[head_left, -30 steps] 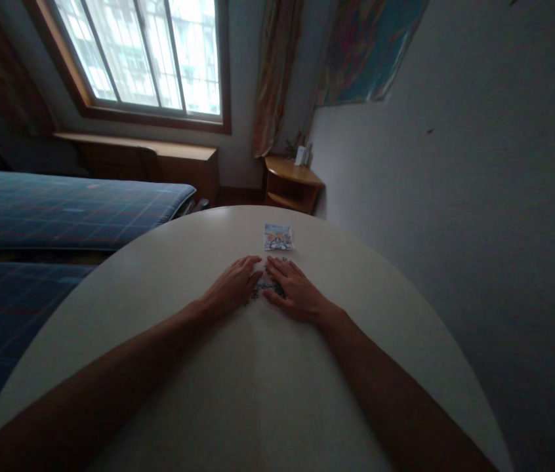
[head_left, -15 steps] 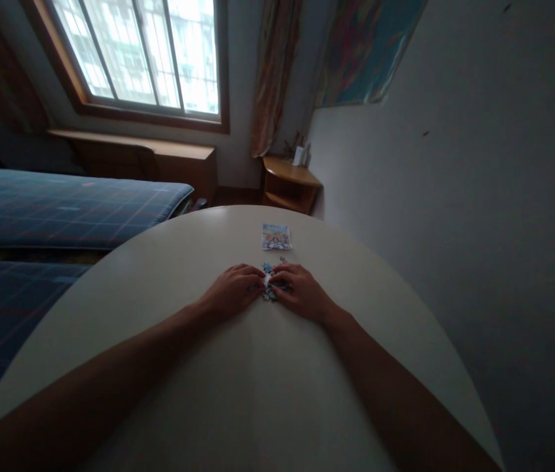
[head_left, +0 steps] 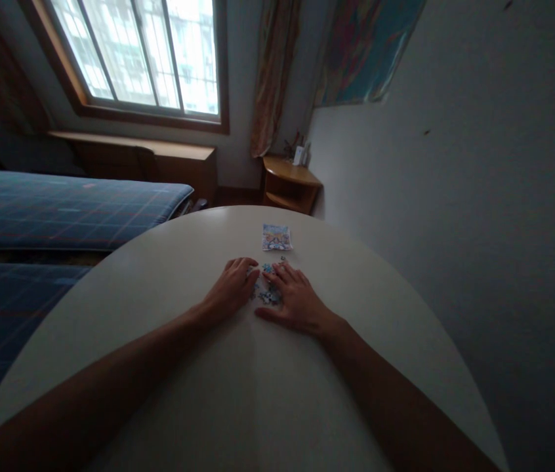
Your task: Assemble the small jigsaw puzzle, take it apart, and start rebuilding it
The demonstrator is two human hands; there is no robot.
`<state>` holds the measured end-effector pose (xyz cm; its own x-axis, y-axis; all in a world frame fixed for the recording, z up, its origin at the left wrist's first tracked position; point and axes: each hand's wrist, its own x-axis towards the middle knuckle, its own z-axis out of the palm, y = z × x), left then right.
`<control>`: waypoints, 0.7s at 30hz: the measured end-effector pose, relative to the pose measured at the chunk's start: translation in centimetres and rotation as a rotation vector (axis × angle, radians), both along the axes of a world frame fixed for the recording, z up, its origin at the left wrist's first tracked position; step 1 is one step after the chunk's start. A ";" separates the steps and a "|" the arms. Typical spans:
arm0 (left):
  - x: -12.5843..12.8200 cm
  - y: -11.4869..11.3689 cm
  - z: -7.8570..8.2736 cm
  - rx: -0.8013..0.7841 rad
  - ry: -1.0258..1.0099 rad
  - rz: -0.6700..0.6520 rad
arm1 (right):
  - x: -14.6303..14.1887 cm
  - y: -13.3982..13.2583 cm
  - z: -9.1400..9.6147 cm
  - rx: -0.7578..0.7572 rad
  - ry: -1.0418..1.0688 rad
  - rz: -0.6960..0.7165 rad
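Right hand (head_left: 298, 303): fingers spread, partly over small puzzle pieces (head_left: 268, 297).
Left hand (head_left: 231, 287), at the pieces' 9 o'clock: fingers curved, thumb apart. Printed packet (head_left: 276, 237): at their 12 o'clock, on white table (head_left: 258, 393).

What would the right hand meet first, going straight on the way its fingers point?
Probably the small blue pieces just ahead of the right hand; whether they touch it is hard to tell.

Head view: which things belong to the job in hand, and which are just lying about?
In the job:
small blue-grey jigsaw-like pieces
left hand and right hand, at the pieces
round white table beneath
multicoloured printed square, untouched, perhaps related

Lying about:
blue plaid mattress
brown wooden corner shelf
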<state>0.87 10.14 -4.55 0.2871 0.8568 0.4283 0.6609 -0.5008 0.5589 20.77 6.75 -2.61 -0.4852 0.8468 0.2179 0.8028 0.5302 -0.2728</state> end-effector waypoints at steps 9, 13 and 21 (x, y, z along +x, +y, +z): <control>0.1 0.4 1.5 -0.006 -0.155 0.029 | -1.5 0.1 0.5 0.043 -0.036 0.050; -1.6 0.9 1.8 0.029 -0.156 0.071 | -2.7 -2.1 1.8 0.050 -0.044 0.272; -2.9 1.9 1.3 0.006 0.014 0.054 | -3.6 -2.8 1.6 -0.088 -0.166 0.372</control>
